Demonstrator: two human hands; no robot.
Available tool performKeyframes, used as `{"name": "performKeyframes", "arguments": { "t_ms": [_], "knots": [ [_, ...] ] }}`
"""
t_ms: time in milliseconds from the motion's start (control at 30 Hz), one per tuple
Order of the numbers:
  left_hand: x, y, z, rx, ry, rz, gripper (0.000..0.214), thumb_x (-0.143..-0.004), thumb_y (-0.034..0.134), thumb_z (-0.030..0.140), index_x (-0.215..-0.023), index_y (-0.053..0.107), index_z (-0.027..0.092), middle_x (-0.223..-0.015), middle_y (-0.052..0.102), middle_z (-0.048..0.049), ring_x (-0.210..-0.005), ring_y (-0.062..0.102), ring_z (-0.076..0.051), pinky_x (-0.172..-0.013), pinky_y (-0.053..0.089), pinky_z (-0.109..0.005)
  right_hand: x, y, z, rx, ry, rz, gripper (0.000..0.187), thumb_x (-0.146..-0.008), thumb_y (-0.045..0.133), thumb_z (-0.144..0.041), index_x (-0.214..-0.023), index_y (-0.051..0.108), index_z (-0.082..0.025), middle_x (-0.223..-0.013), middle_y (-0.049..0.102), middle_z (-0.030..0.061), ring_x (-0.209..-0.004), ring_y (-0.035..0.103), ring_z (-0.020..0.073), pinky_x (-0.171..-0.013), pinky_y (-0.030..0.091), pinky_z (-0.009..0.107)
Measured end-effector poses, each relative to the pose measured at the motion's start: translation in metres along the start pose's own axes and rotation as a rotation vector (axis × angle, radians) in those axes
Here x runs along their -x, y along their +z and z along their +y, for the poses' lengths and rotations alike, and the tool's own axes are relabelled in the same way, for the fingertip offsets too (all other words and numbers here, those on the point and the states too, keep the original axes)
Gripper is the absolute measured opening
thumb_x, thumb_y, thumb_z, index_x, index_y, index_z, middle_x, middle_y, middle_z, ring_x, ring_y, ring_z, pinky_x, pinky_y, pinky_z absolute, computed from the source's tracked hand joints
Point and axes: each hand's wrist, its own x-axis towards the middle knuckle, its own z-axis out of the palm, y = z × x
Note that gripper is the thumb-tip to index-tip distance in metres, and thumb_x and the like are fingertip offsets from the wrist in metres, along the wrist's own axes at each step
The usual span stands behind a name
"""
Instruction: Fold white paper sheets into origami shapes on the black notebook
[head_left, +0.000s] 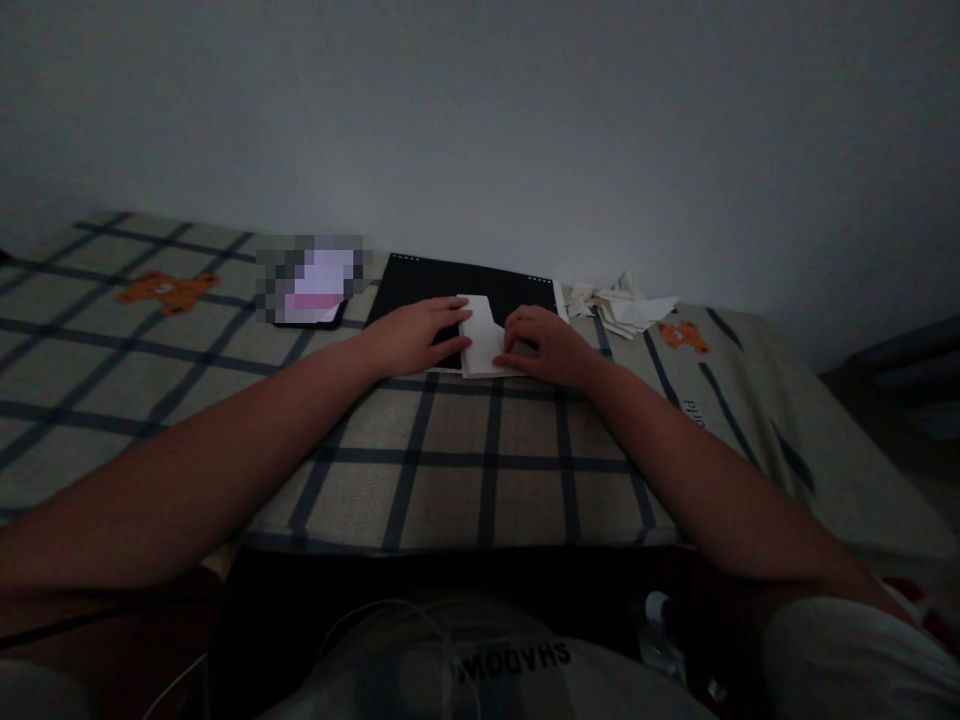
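The plain wall stands behind the mat, and the checked cloth spreads beneath it and out to either side. The mat itself is a dark, flat sheet with small pale marks at its far corners. The left hand reaches over the mat's near left part, palm down, fingers loosely spread, its fingertips and thumb resting at the paper's left edge. The right hand, over the mat's near right part, is curled, thumb and fingers making a loose ring at the paper's right side; whether they pinch it firmly I cannot tell. A heap of crumpled, torn-looking scraps lies just right of the mat. The phone, blurred out in part, lies left of the mat with its screen lit.

Smallest is the paper, at the middle of the mat's near edge — its outline stepped, with a slanting edge near the right fingers. I judge at least one fold made and the work partway: both hands are on the piece, its right side not plainly flat. How many folds remain — that cannot be told.
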Motion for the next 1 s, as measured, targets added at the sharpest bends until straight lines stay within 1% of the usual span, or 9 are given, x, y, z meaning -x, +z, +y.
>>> {"name": "performKeyframes", "arguments": {
  "t_ms": [100, 167, 233, 300, 433, 533, 633, 833, 1000],
  "knots": [
    [0.0, -0.001, 0.0, 0.012, 0.035, -0.021, 0.06, -0.102, 0.044, 0.047, -0.15, 0.052, 0.011, -0.163, 0.042, -0.0132, -0.149, 0.042, -0.024, -0.124, 0.033, -0.037, 0.0, 0.003, -0.002, 0.008, -0.015, 0.029, 0.036, -0.09, 0.07, -0.047, -0.113, 0.07, -0.02, -0.124, 0.068, 0.014, -0.121, 0.06, 0.0295, -0.105, 0.047, 0.048],
    [0.0, -0.001, -0.001, 0.018, 0.052, -0.032, 0.06, -0.102, 0.044, 0.046, -0.151, 0.051, 0.013, -0.163, 0.042, -0.0122, -0.15, 0.042, -0.023, -0.124, 0.032, -0.037, 0.0, 0.006, -0.003, 0.02, -0.014, -0.014, 0.046, -0.093, 0.066, -0.048, -0.13, 0.065, -0.021, -0.141, 0.062, 0.0147, -0.134, 0.055, 0.0305, -0.112, 0.043, 0.052],
    [0.0, 0.001, -0.002, 0.02, 0.061, -0.04, 0.06, -0.102, 0.043, 0.046, -0.151, 0.05, 0.012, -0.163, 0.042, -0.0129, -0.151, 0.041, -0.024, -0.124, 0.031, -0.038, 0.0, 0.009, -0.002, 0.044, -0.014, -0.086, 0.049, -0.095, 0.064, -0.048, -0.136, 0.064, -0.022, -0.151, 0.057, 0.0138, -0.14, 0.052, 0.0309, -0.116, 0.041, 0.054],
    [0.0, 0.003, -0.003, 0.019, 0.069, -0.032, 0.06, -0.102, 0.043, 0.046, -0.151, 0.05, 0.011, -0.163, 0.042, -0.0146, -0.151, 0.04, -0.025, -0.124, 0.031, -0.04, 0.0, 0.01, -0.001, 0.065, -0.018, -0.135, 0.048, -0.095, 0.063, -0.047, -0.137, 0.065, -0.023, -0.153, 0.056, 0.0128, -0.141, 0.052, 0.031, -0.117, 0.04, 0.055],
    [-0.001, 0.006, -0.004, 0.003, 0.094, 0.044, 0.061, -0.102, 0.045, 0.049, -0.148, 0.054, 0.01, -0.16, 0.045, -0.0178, -0.148, 0.042, -0.03, -0.122, 0.035, -0.046, 0.001, 0.011, 0.003, 0.082, -0.017, -0.136, 0.049, -0.096, 0.062, -0.047, -0.139, 0.065, -0.024, -0.153, 0.056, 0.0114, -0.142, 0.052, 0.0301, -0.119, 0.04, 0.055],
    [-0.001, 0.007, -0.003, -0.001, 0.11, 0.12, 0.058, -0.099, 0.05, 0.05, -0.14, 0.062, 0.011, -0.147, 0.058, -0.0181, -0.138, 0.051, -0.032, -0.116, 0.041, -0.048, 0.001, 0.01, 0.001, 0.097, 0.003, -0.133, 0.05, -0.096, 0.062, -0.047, -0.14, 0.064, -0.023, -0.154, 0.055, 0.0117, -0.142, 0.052, 0.0297, -0.119, 0.04, 0.053],
    [-0.002, 0.006, -0.002, 0.005, 0.123, 0.154, 0.052, -0.098, 0.052, 0.048, -0.133, 0.068, 0.012, -0.135, 0.067, -0.0163, -0.127, 0.058, -0.031, -0.111, 0.047, -0.047, 0.0, 0.008, -0.004, 0.14, 0.05, -0.139, 0.052, -0.096, 0.062, -0.048, -0.141, 0.063, -0.021, -0.153, 0.055, 0.0129, -0.141, 0.053, 0.0307, -0.117, 0.041, 0.053],
    [-0.002, 0.004, 0.0, -0.027, 0.113, 0.116, 0.052, -0.1, 0.048, 0.046, -0.133, 0.069, 0.012, -0.138, 0.066, -0.0164, -0.128, 0.059, -0.03, -0.112, 0.045, -0.047, 0.0, 0.007, -0.005, 0.131, 0.081, -0.145, 0.051, -0.094, 0.064, -0.047, -0.138, 0.065, -0.021, -0.152, 0.056, 0.0143, -0.139, 0.053, 0.0317, -0.114, 0.042, 0.055],
    [-0.001, 0.001, 0.002, -0.068, 0.103, 0.076, 0.052, -0.102, 0.044, 0.048, -0.135, 0.068, 0.016, -0.141, 0.064, -0.0127, -0.13, 0.058, -0.028, -0.111, 0.045, -0.044, 0.001, 0.009, -0.001, 0.099, 0.073, -0.119, 0.049, -0.093, 0.065, -0.048, -0.135, 0.068, -0.023, -0.151, 0.057, 0.014, -0.138, 0.053, 0.0321, -0.114, 0.042, 0.056]
  ]
}}
